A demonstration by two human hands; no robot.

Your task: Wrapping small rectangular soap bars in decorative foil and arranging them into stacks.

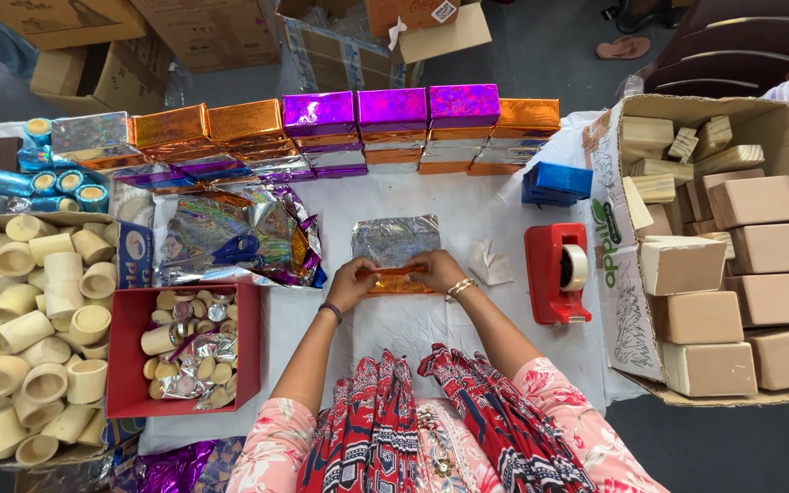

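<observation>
My left hand (351,281) and my right hand (437,270) both press on an orange foil-wrapped block (396,279) lying on a white cloth (468,215). The fingers of both hands meet along its top edge. A silver holographic foil sheet (394,239) lies just beyond the block, partly under it. My right wrist wears a gold bangle, my left wrist a dark band.
A red tape dispenser (554,272) stands to the right, blue blocks (554,183) behind it. Wrapped orange, purple and silver boxes (385,128) line the back. A carton of plain blocks (732,265) is far right. Loose foil with blue scissors (235,248), a red tray (125,361) and cardboard tubes (29,338) lie left.
</observation>
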